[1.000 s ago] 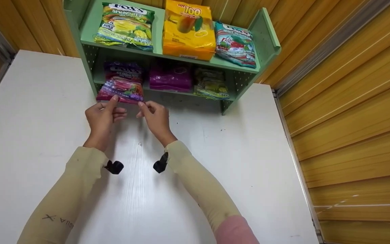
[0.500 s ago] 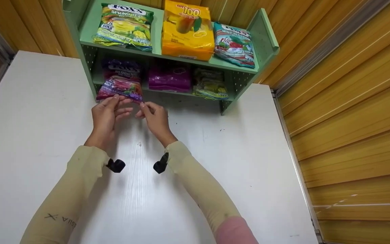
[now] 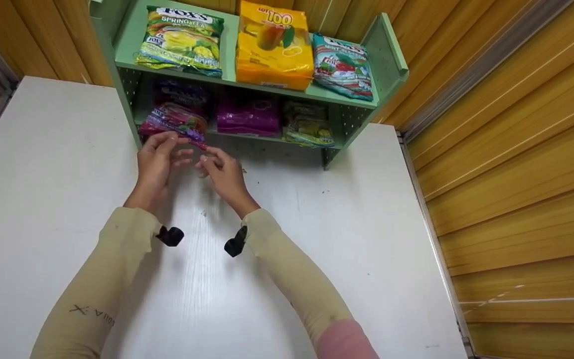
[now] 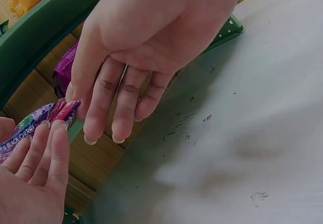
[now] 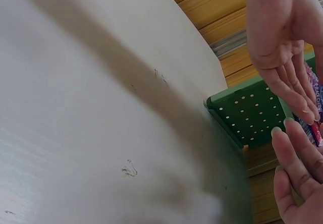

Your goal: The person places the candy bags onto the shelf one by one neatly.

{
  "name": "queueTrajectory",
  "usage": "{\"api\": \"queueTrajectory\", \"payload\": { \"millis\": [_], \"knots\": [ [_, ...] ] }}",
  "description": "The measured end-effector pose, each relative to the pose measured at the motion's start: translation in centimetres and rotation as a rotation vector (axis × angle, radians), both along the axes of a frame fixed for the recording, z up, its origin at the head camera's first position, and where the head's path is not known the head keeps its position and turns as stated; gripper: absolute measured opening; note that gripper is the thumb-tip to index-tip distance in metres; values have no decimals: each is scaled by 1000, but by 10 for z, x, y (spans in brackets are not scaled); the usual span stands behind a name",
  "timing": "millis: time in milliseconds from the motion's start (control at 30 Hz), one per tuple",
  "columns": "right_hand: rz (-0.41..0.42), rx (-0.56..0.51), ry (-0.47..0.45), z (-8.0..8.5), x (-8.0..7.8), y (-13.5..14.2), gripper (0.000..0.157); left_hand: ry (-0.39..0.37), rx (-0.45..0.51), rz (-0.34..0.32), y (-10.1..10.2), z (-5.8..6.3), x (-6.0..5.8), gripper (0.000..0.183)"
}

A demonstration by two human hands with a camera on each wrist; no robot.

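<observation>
On the left of the lower shelf lies a purple and red Fox's candy bag (image 3: 177,118), its front end hanging out past the shelf edge. My left hand (image 3: 153,167) holds that front end between thumb and fingers; in the left wrist view the long fingers of the left hand (image 4: 38,168) lie under the bag (image 4: 22,128). Beside it, my right hand (image 3: 227,179) touches the bag's right front corner with an extended index finger, the thumb apart from it. The right hand's (image 4: 136,47) other fingers are loosely straight and hold nothing.
The green two-tier shelf (image 3: 229,75) carries a Spring Tea candy bag (image 3: 182,42), a yellow mango candy bag (image 3: 274,50) and a Mint candy bag (image 3: 343,67) on top. Below are a magenta bag (image 3: 248,117) and a yellowish bag (image 3: 309,127). A white table (image 3: 342,239) spreads in front.
The berries bag has slid a little further back into the lower shelf. My left hand has moved forward and slightly right with it; my right thumb has come off the bag's corner.
</observation>
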State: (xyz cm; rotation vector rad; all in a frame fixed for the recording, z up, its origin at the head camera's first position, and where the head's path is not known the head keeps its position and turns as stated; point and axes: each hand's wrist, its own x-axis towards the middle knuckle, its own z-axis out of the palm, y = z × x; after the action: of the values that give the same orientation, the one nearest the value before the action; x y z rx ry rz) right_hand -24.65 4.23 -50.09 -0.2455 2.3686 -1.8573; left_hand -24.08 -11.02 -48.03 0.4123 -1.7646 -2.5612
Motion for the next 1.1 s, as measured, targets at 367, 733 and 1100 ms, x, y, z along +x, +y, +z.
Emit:
{"api": "queueTrajectory", "payload": {
  "millis": [367,733,1100],
  "knots": [
    [42,26,-29,2,1,6,59,44,-57,-94,6,3,-9,52],
    [49,36,-65,-4,4,10,49,18,-94,-113,4,9,-18,55],
    [71,17,-43,-4,11,10,31,356,-964,137,16,16,-15,31]
  ]
}}
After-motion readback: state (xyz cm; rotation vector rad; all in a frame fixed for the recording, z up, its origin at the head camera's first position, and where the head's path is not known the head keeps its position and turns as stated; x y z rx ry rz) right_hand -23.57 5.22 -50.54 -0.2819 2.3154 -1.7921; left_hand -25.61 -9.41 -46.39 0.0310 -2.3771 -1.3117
